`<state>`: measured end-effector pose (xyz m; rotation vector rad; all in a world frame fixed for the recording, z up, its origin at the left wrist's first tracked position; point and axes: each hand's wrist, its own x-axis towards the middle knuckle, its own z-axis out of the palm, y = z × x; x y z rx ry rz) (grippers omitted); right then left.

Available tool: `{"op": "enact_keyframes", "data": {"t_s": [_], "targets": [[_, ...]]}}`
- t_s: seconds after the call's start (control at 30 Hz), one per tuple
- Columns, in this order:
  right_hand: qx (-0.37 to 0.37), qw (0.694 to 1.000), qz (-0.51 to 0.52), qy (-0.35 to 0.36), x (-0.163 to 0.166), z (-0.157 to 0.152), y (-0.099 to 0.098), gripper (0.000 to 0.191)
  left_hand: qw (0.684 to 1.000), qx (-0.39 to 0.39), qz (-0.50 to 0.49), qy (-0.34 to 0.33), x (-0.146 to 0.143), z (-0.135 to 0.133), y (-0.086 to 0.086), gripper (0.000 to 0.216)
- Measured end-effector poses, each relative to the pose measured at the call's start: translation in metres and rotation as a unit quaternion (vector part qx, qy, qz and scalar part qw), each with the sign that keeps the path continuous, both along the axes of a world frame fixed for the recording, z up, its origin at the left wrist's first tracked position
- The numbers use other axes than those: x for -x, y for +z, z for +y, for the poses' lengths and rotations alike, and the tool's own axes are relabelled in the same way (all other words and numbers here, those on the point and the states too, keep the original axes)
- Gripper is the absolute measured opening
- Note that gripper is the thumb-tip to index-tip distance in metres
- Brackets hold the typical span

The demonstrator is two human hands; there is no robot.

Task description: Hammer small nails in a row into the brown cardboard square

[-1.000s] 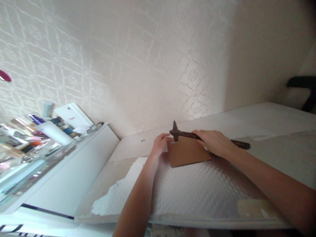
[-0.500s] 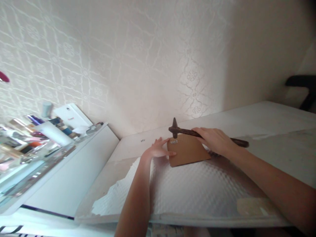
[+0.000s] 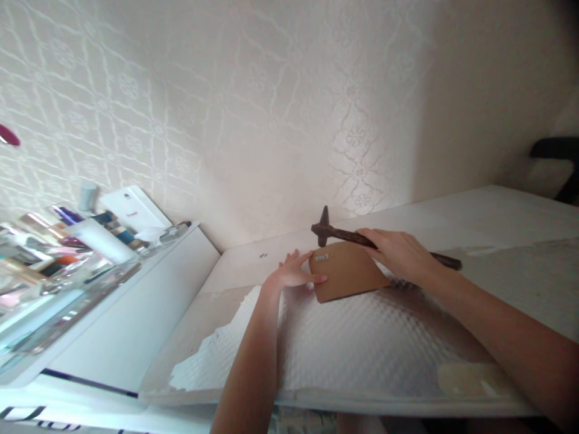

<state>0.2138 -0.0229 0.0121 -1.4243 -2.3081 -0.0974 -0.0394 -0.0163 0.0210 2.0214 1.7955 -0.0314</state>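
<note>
We have a hammer (image 3: 322,231) in our right hand (image 3: 402,253), the fingers closed around the middle of its dark handle, whose end sticks out past the wrist. Its head is at the far left of a brown board (image 3: 348,280), one end pointing up and the other down toward the board's far edge; we cannot tell whether it touches.

Our left hand (image 3: 294,271) is spread at the board's left edge: the thumb lies on top, the forefinger reaches to the far left corner, and the other fingers fan out beyond it. We cannot tell whether anything supports the board from below on that side.

On the board, near that same corner, we see a short row of small silvery pieces (image 3: 322,258), too small to make out. The board lies on a white quilted sheet (image 3: 344,343), which covers part of the bench (image 3: 511,211). Behind is a patterned wall (image 3: 271,90).

To our left stands a white cabinet (image 3: 131,325), its top crowded with bottles and tubes, among them a white tube (image 3: 104,241), with a white box (image 3: 136,208) behind. Far right, we see part of a black object (image 3: 554,147), cut off by the edge of the view.
</note>
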Motion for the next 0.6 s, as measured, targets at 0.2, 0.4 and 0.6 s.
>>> {"op": "enact_keyframes", "data": {"t_s": [0.2, 0.4, 0.6], "targets": [[0.009, 1.000, -0.009, 0.005, 0.0009, -0.0015, -0.0008, 0.031, 0.997, 0.020, 0.064, -0.024, -0.0008, -0.0002, 0.0039, 0.107], [-0.004, 1.000, -0.001, 0.009, 0.0037, -0.0020, -0.0017, 0.033, 0.998, 0.015, 0.061, -0.029, 0.0001, 0.0003, 0.0022, 0.105], [0.005, 1.000, -0.026, 0.004, 0.0012, 0.0012, -0.0033, 0.031, 0.998, 0.015, 0.061, -0.024, -0.0018, -0.0015, 0.0044, 0.106]]}}
